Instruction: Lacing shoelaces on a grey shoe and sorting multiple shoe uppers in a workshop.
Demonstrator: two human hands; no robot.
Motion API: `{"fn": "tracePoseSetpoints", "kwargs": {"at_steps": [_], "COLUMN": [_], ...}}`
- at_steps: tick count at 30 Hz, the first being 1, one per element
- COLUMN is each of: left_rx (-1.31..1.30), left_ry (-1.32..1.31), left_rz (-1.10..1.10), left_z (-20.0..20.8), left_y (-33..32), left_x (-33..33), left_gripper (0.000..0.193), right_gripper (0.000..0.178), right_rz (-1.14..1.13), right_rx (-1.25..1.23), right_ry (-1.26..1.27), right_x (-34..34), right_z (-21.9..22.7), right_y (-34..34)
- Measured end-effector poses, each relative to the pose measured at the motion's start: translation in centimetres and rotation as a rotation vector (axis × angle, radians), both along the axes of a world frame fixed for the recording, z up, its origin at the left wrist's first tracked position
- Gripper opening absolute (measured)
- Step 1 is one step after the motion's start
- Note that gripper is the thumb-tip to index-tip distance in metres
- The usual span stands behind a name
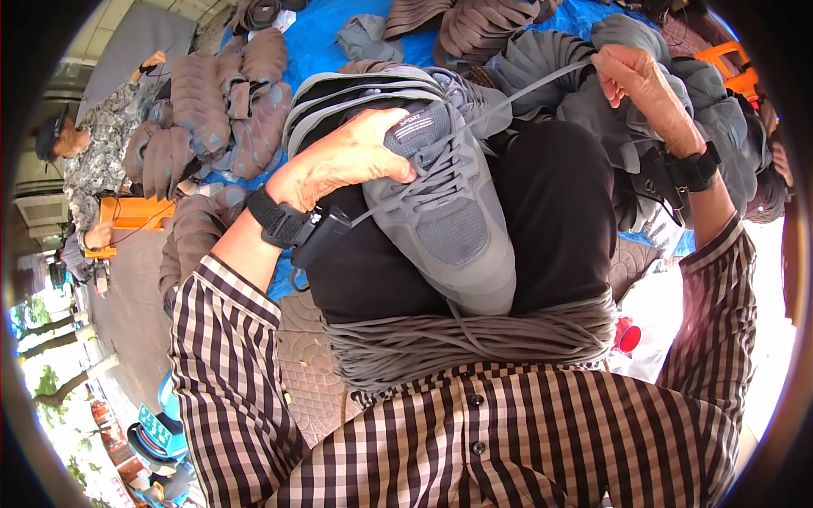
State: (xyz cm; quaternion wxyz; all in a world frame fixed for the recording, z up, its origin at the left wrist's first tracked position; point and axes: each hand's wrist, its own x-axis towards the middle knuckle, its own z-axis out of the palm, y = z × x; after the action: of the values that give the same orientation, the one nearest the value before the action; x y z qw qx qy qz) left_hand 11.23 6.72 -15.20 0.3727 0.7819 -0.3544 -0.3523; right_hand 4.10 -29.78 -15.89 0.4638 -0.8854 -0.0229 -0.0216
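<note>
A grey shoe upper (453, 229) lies across my lap with its toe toward me. My left hand (351, 157) grips it by the tongue (419, 134), thumb pressed beside the lacing. Out to the upper right, my right hand (628, 78) pinches a grey shoelace (542, 83), which runs taut back to the eyelets. Crossed lace rows show over the lower part of the opening. Another lace end passes by my left wrist. Behind my left hand is a stack of more grey uppers (326, 93). A thick bundle of grey laces (466, 343) rests over my lap.
Brown nested uppers (199, 102) are piled at the left and grey ones (631, 42) at the right, on a blue sheet (318, 34). Another person (106, 157) in a patterned top sits at the far left by an orange stool (135, 213). A white bag (652, 313) stands at my right.
</note>
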Motion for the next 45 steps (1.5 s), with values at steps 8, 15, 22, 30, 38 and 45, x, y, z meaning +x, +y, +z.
{"fn": "tracePoseSetpoints", "kwargs": {"at_steps": [8, 15, 22, 30, 38, 45], "left_rx": [-0.052, -0.108, -0.023, -0.082, -0.061, -0.152], "left_ry": [0.176, 0.09, 0.214, 0.297, 0.223, 0.252], "left_rz": [0.25, 0.373, 0.343, 0.357, 0.35, 0.314], "left_z": [-0.4, -1.6, 1.4, 1.0, 1.0, -0.8], "left_y": [-0.1, 1.6, 0.2, 1.8, 1.2, 1.6], "left_x": [-0.7, -0.4, -0.8, -1.1, -1.1, -0.7], "left_gripper": [0.043, 0.042, 0.083, 0.08, 0.084, 0.057], "right_gripper": [0.037, 0.031, 0.033, 0.02, 0.009, 0.013], "right_rz": [-0.075, -0.117, -0.053, 0.016, 0.33, 0.498], "right_rx": [0.023, -0.285, -0.148, -0.219, -0.076, -0.248], "right_ry": [-0.104, -0.352, -0.041, -0.065, -0.098, -0.204], "right_x": [-0.6, -6.7, -3.8, 8.7, 4.1, 2.5], "right_z": [1.3, 6.8, -3.3, -4.8, -1.1, 0.6], "right_y": [-2.1, -0.1, -6.7, -2.1, 7.2, 13.1]}}
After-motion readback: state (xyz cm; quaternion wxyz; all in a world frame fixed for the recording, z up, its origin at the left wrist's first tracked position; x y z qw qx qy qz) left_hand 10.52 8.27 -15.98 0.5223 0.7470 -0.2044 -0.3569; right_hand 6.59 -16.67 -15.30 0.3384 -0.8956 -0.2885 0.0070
